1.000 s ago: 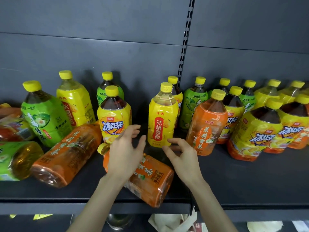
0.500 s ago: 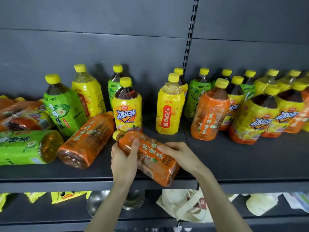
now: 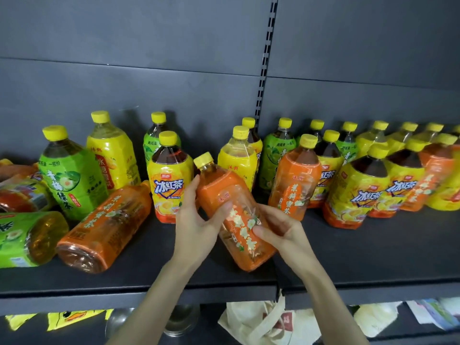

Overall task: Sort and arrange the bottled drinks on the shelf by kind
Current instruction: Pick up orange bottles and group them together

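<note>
An orange-labelled tea bottle with a yellow cap is tilted, cap up and to the left, just above the dark shelf. My left hand grips its upper left side and my right hand grips its lower right side. A second orange bottle lies on its side to the left. A third orange bottle stands upright just right of the held one. Yellow iced-tea bottles, pale yellow pear-drink bottles and green-labelled bottles stand mixed along the back.
A green bottle and other bottles lie on their sides at the far left. A dense cluster of upright bottles fills the right. Below the shelf sit a cloth bag, glass bowls and yellow packets.
My hands closed on the orange bottle that lay on the shelf's front and raised it from lying flat to tilted with its cap up.
</note>
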